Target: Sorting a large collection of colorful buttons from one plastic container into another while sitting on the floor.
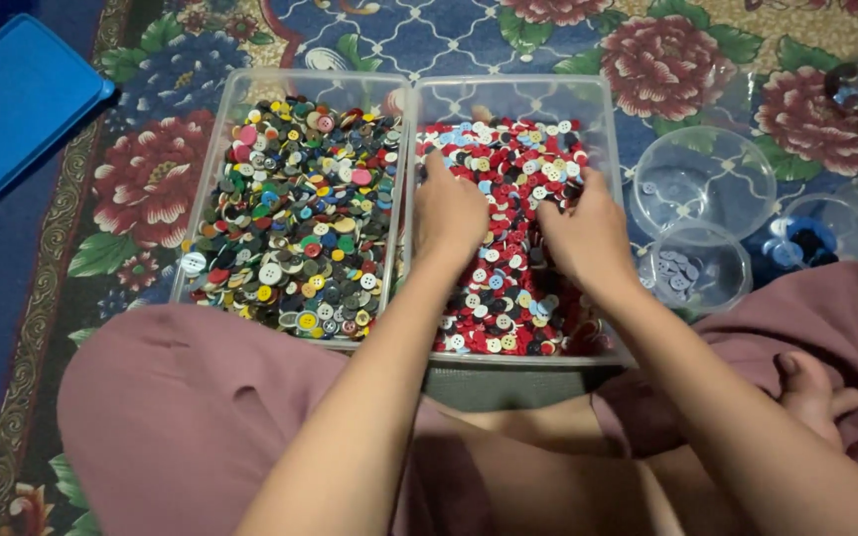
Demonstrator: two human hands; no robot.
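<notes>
A flat blue plastic lid (14,107) lies at the upper left of the frame on the flowered carpet (141,179). At centre stand two clear rectangular plastic tubs side by side, touching. The left tub (240,91) holds a heap of mixed buttons (295,213) in many colours. The right tub (603,109) holds mostly red, white and dark buttons (508,288), and both hands are sunk in these. The left hand (449,213) rests knuckles up with its fingers curled into the pile; the right hand (588,238) does likewise just beside it. Whether either has buttons pinched, I cannot tell. At the right of the frame stand small clear round bowls (704,179); one holds pale blue buttons (677,270), another dark blue ones (804,241).
</notes>
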